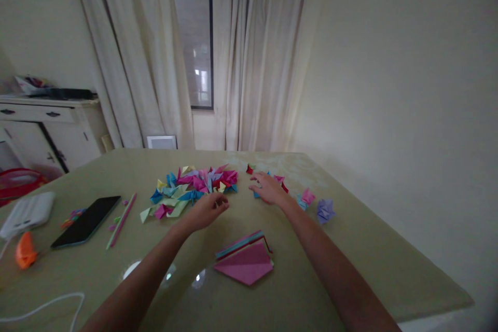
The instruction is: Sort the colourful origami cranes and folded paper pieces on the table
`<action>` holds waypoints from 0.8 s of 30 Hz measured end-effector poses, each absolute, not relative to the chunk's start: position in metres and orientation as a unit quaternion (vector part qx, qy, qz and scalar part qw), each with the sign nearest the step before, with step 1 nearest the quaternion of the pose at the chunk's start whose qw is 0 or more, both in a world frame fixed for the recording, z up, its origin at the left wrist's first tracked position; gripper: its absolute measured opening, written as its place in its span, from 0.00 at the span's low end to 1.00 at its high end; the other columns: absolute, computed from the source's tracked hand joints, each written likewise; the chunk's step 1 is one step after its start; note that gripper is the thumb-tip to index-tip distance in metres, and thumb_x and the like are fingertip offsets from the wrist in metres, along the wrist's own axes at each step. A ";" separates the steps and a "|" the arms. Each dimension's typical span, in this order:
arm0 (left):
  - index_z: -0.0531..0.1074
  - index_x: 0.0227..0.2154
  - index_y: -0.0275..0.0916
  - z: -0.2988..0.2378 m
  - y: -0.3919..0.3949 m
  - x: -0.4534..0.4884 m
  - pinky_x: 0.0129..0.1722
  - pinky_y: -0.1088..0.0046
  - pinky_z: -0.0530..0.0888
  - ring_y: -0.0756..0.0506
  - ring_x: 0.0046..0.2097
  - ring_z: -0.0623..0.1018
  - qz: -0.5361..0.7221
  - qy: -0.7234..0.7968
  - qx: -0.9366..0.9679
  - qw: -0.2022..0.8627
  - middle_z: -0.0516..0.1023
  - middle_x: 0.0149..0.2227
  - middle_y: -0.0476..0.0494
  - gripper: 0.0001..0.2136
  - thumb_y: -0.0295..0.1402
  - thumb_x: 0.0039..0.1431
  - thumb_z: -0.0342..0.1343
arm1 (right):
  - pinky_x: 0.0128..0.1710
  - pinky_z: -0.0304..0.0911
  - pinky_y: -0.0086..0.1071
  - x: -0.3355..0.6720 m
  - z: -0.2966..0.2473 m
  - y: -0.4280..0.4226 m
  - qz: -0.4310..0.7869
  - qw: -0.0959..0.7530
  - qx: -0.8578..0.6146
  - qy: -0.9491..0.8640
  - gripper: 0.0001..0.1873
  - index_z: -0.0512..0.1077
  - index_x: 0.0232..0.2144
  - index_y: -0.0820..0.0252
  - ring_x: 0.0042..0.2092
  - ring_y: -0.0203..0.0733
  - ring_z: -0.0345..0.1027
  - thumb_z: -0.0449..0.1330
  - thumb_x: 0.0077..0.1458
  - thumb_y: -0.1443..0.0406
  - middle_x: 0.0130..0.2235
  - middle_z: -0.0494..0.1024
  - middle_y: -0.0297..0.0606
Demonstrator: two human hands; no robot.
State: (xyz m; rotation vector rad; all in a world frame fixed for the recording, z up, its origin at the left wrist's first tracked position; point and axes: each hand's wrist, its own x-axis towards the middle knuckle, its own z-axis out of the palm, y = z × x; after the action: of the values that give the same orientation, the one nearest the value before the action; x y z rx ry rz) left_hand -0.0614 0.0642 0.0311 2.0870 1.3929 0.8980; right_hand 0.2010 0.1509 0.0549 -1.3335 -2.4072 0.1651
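My left hand [210, 210] hovers at the near edge of a heap of folded paper pieces [200, 181] in pink, blue, green and yellow. Its fingers are loosely bent and apart, with nothing visible in them. My right hand [266, 188] reaches over smaller folded pieces right of the heap, fingers spread. A blue scrap shows under its palm and red-pink paper [280, 181] just behind it; whether it touches them is hard to tell. Between my forearms lies a stack of folded paper [247, 262], pink on top with blue and red layers.
Right of my right arm sit a pink-and-blue folded piece [306, 197] and a purple one [326, 211]. To the left lie pink and green sticks [122, 220], a black tablet [86, 222], an orange object [25, 250], a white device [27, 213] and a white cable [46, 303].
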 end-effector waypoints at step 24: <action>0.75 0.58 0.31 0.008 0.179 -0.003 0.55 0.47 0.70 0.27 0.55 0.78 0.084 0.579 0.810 -0.042 0.79 0.54 0.20 0.20 0.29 0.65 0.55 | 0.51 0.68 0.38 0.160 0.028 0.300 -0.051 -0.032 -0.499 -0.865 0.15 0.79 0.51 0.57 0.56 0.51 0.73 0.58 0.65 0.65 0.59 0.75 0.48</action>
State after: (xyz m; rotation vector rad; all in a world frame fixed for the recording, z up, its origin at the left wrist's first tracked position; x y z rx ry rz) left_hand -0.0034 0.1787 0.0083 2.6149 1.8675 0.2725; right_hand 0.1600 0.3002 0.0283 -1.5991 -2.7732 -0.1651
